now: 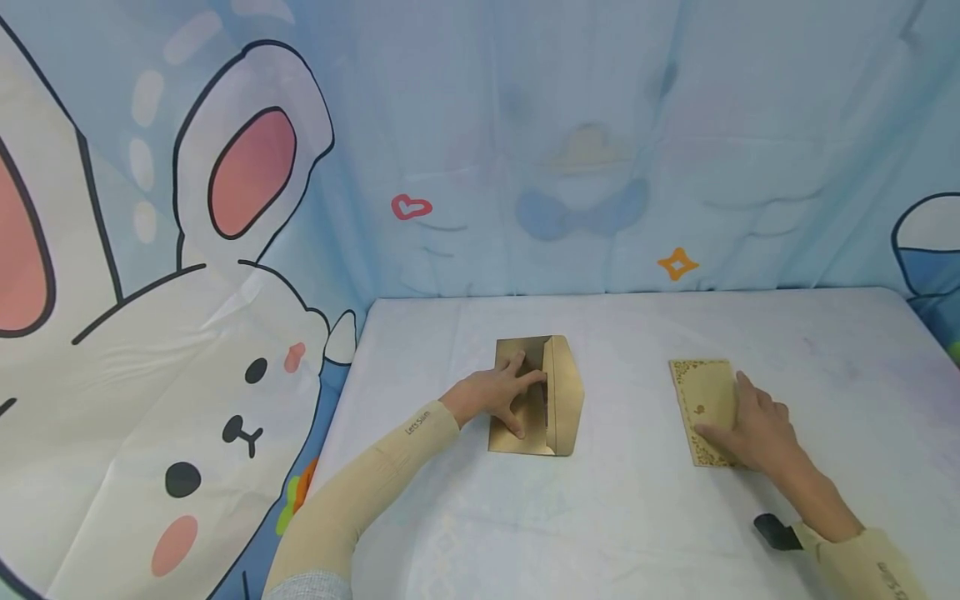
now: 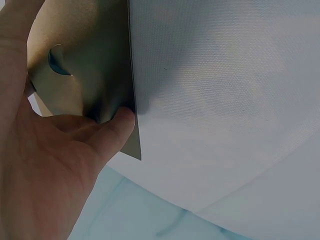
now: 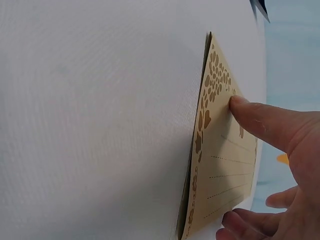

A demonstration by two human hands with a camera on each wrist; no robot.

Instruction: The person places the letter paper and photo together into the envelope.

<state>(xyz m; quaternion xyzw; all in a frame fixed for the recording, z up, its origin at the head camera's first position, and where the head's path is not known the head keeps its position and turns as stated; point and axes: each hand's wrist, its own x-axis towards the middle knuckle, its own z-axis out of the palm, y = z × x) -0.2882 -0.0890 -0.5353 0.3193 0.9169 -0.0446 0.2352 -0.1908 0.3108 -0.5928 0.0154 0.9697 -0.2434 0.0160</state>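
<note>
On the white-covered table lies a gold envelope (image 1: 567, 400), its flap folded out to the right. My left hand (image 1: 498, 393) rests on it with fingers spread, one finger reaching to the mouth beside the flap. The left wrist view shows a curved slit in the gold paper (image 2: 87, 30) and fingertips against it near its edge. To the right, my right hand (image 1: 759, 429) grips a pale gold card (image 1: 699, 404) with a flower-patterned border. Its thumb lies on the card's printed face, and the other fingers are at the far edge. Dashed lines show on the card in the right wrist view.
A white cloth (image 1: 622, 517) covers the table. Behind it hangs a light blue curtain (image 1: 480, 100) with a heart and star print. At left is a large rabbit print (image 1: 247, 467). A black piece (image 1: 777, 532) sits by the right sleeve's cuff.
</note>
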